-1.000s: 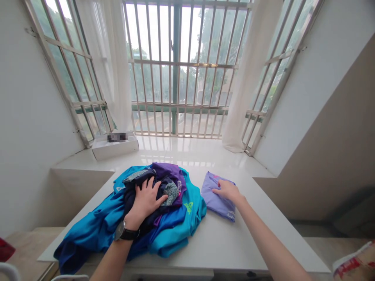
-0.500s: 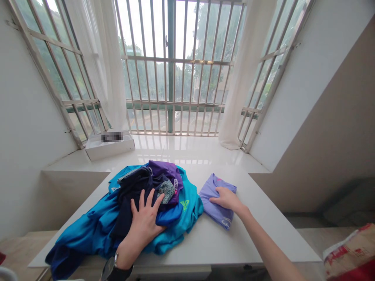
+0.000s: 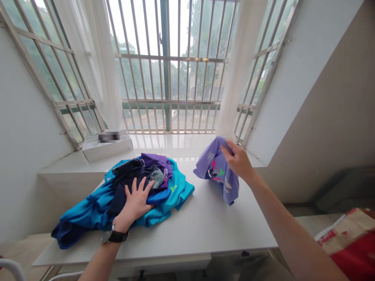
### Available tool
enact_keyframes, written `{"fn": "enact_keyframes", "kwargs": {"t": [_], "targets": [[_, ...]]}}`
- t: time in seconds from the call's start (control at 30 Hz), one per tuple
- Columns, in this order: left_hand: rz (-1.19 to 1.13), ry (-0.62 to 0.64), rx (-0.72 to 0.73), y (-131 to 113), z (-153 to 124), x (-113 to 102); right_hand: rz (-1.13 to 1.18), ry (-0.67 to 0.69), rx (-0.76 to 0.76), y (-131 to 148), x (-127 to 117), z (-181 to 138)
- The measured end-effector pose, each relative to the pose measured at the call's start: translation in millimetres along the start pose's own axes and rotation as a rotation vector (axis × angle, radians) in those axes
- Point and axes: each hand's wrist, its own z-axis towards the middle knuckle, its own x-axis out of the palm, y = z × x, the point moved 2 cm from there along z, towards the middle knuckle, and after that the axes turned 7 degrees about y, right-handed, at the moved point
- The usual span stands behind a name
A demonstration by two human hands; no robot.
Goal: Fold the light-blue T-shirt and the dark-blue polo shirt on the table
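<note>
A lilac garment point(image 3: 215, 160) with bright printed patches hangs from my right hand point(image 3: 238, 158), its upper edge pinched between thumb and fingers. It is raised at the right part of the white table point(image 3: 187, 234), its lower folds drooping. My left hand point(image 3: 135, 201), with a black-strapped watch point(image 3: 115, 235) at the wrist, lies with spread fingers on a heap of clothes. In that heap are dark navy cloth point(image 3: 118, 195), a purple piece point(image 3: 155, 160), a grey-green patterned bit point(image 3: 157, 178) and blue-turquoise garments point(image 3: 88, 210) underneath.
Behind the table runs a white windowsill point(image 3: 164, 144) with a white box point(image 3: 108, 146) at its left. Metal bars point(image 3: 175, 58) and white curtains point(image 3: 231, 78) stand beyond. At the lower right is a red and beige bag point(image 3: 348, 238); a white curved rail point(image 3: 13, 267) shows lower left.
My right hand has lifted the lilac garment off the table, up and away from me, and it has come partly unfolded. My left hand stays on the heap; the view has shifted slightly.
</note>
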Motion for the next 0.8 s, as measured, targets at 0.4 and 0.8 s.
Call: {"fn": "enact_keyframes", "kwargs": {"t": [0.4,0.8], "targets": [[-0.310,-0.069,0.149,-11.5,0.8,-54.6,-0.137,0.447,-0.072,9.5,34.0,-32.3],[-0.635,-0.013,0.691,-126.5,23.7,-36.0,0.146,0.454,0.132,-50.1,57.2,-96.7]]}}
